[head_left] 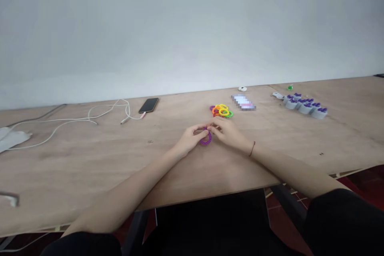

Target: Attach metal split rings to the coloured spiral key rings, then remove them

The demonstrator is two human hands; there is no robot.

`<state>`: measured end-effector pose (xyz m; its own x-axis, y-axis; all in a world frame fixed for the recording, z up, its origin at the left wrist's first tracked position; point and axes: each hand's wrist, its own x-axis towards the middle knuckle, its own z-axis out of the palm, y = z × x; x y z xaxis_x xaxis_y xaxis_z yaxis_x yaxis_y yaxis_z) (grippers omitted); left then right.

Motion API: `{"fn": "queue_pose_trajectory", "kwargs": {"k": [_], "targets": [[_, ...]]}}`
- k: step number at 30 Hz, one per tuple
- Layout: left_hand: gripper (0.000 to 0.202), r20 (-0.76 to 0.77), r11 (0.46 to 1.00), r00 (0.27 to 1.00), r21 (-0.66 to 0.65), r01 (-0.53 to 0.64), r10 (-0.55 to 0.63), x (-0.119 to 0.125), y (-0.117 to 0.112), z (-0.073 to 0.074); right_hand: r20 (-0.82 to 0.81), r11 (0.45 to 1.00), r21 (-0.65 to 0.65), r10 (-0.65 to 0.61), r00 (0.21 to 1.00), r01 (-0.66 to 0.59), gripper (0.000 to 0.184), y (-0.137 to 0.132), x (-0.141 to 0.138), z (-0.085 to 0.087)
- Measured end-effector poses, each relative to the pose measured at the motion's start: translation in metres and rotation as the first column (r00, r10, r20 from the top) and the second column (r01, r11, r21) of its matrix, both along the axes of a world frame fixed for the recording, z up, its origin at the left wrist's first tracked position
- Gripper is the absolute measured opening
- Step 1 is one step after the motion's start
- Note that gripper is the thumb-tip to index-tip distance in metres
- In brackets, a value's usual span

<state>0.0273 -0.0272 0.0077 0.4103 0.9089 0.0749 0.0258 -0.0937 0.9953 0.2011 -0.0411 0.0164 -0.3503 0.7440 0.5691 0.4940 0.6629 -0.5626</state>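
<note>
Two bare hands: left hand point(189, 140) and right hand point(229, 133), fingers curled and closed, both pinching one purple spiral coil band point(206, 138) between them, above a plywood tabletop point(90, 168). Loop of band dropping below the fingertips, toward the person. Heap of multicoloured coil bands point(221, 111) just ahead, nearer right hand.

A plain indoor workroom, office-like rather than a home: a long plywood table point(90, 160) spans the frame before a bare white wall point(192, 28), with a phone point(149, 105) and white cable point(75, 119) at left, and dark red floor point(369, 188) at lower right.
</note>
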Motion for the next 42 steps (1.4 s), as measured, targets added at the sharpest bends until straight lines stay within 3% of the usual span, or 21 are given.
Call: {"fn": "queue_pose_trajectory", "kwargs": {"k": [4,8,14,18,20,23,26,30,34,39,42], "targets": [[0.034,-0.082,0.998,0.996,0.053,0.031,-0.027,0.001,-0.001,0.001,-0.103,0.991,-0.134,-0.013,0.995,-0.001,0.016,0.005,0.000,-0.003],[0.034,-0.010,0.998,0.999,0.042,-0.038,0.038,0.002,-0.002,0.000,-0.215,0.967,-0.249,-0.002,0.977,-0.053,0.020,0.007,-0.001,-0.004],[0.032,0.114,0.992,0.990,-0.105,-0.075,0.087,0.000,0.002,-0.007,-0.390,0.891,-0.421,-0.009,0.921,-0.170,0.023,0.005,-0.003,-0.001],[0.034,0.138,0.985,0.985,-0.150,-0.081,0.102,-0.002,0.008,-0.008,-0.393,0.868,-0.473,-0.055,0.918,-0.151,0.022,0.006,-0.003,-0.004],[0.035,0.054,0.990,0.992,-0.081,-0.113,0.118,-0.006,0.014,-0.007,-0.313,0.889,-0.450,-0.067,0.947,-0.085,0.021,0.009,-0.003,-0.010],[0.035,-0.152,0.975,0.970,0.143,-0.168,0.189,-0.026,0.029,-0.001,-0.107,0.958,-0.284,-0.074,0.992,0.041,0.020,0.012,-0.006,-0.019],[0.025,-0.298,0.914,0.906,0.363,-0.182,0.299,-0.059,0.047,0.005,0.100,0.993,-0.086,-0.071,0.992,0.079,0.016,0.019,-0.017,-0.024],[0.018,-0.378,0.866,0.819,0.425,-0.262,0.433,-0.102,0.066,0.006,0.304,0.996,0.049,-0.083,0.949,0.072,0.014,0.039,-0.043,-0.024],[0.021,-0.436,0.796,0.728,0.551,-0.250,0.530,-0.123,0.074,0.001,0.345,0.993,0.039,-0.122,0.931,0.115,0.016,0.070,-0.069,-0.025],[0.021,-0.469,0.637,0.564,0.759,-0.136,0.679,-0.125,0.070,-0.003,0.260,0.982,0.038,-0.188,0.947,0.184,0.022,0.079,-0.074,-0.026],[0.023,-0.558,0.655,0.515,0.755,-0.010,0.651,-0.124,0.065,-0.005,0.228,0.989,0.074,-0.141,0.963,0.128,0.026,0.061,-0.066,-0.026]]}}
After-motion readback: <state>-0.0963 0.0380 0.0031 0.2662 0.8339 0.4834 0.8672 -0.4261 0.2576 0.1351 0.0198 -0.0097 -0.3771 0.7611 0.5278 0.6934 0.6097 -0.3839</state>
